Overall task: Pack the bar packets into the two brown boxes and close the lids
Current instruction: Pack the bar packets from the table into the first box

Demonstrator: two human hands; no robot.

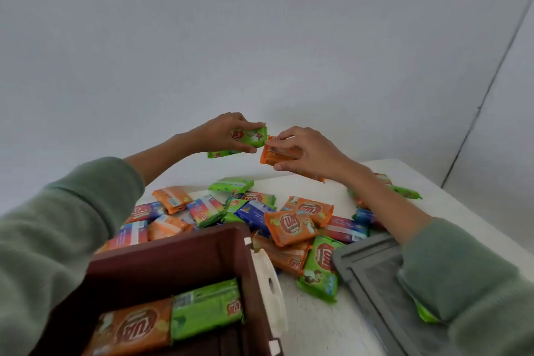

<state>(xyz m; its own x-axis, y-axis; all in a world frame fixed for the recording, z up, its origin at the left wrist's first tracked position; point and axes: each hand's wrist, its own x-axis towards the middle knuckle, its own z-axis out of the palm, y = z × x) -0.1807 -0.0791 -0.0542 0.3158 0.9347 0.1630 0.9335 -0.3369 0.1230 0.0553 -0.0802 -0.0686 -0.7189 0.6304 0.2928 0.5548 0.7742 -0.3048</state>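
My left hand [222, 131] grips a green bar packet [245, 139] raised above the far side of the table. Close beside it, my right hand [310, 150] grips an orange bar packet [281, 153]. Below them lies a heap of loose packets [291, 225] in orange, green and blue. A brown box [179, 257] stands open at the near left; an orange packet [135, 326] and a green packet [206, 309] lie side by side inside it.
A white handle part [270, 283] sits on the box's right side. A grey lid or tray [375, 277] lies at the near right under my right sleeve. The white table [318, 321] ends against a grey wall.
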